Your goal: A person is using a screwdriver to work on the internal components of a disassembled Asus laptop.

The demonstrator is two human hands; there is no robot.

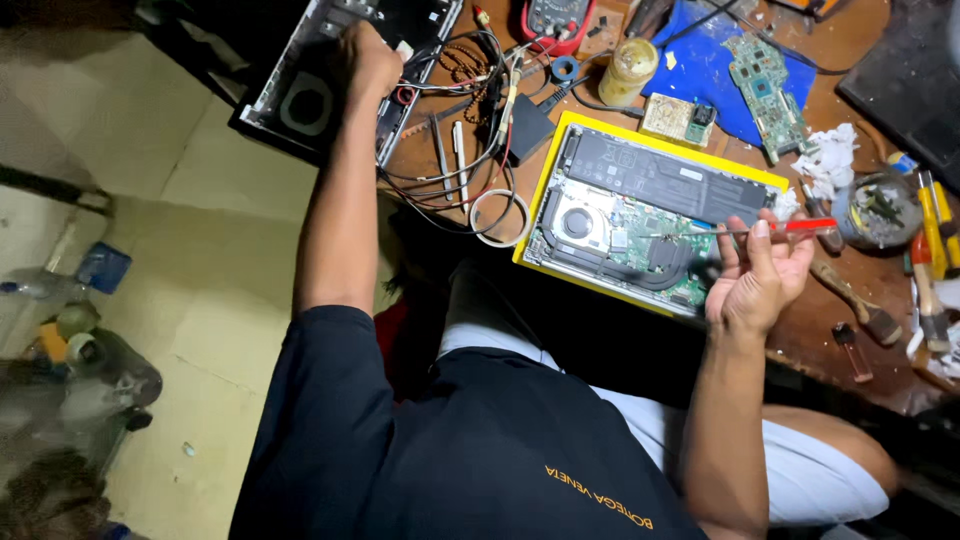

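My right hand [755,275] holds a thin screwdriver [800,227] with a red handle, its shaft pointing left over an opened laptop [640,215]. The laptop lies bottom-up on a yellow mat [545,190], showing its black battery, fan and green board. My left hand [365,60] reaches far to the upper left, fingers curled on a second, stripped laptop shell [310,95] at the bench's corner. What lies under those fingers is hidden.
Tangled wires and a white ring [497,215] lie between the two laptops. A red multimeter [555,20], a pale jar [628,70], a loose green board [765,95] on blue cloth, crumpled tissue [830,155] and several hand tools [930,250] crowd the wooden bench. Bottles [60,330] stand on the floor at left.
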